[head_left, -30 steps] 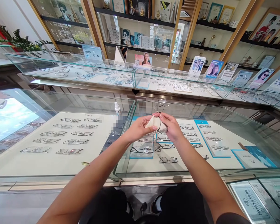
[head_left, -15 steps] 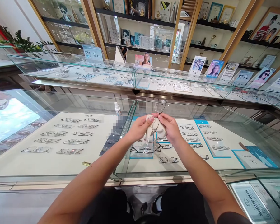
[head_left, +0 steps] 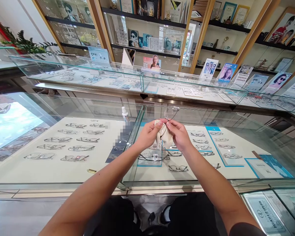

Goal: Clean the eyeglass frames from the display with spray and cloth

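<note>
Eyeglasses (head_left: 172, 116), gripped by the right hand (head_left: 180, 133), jut beyond the left hand (head_left: 147, 133) pinching cloth (head_left: 166, 139).

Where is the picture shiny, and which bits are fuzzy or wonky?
Head view: a bright reflection glares at the left of the glass case; head view: square blocks hide a patch below the white bottle; head view: wooden posts slant; head view: the cloth looks fairly clear, the held glasses fainter.
</note>
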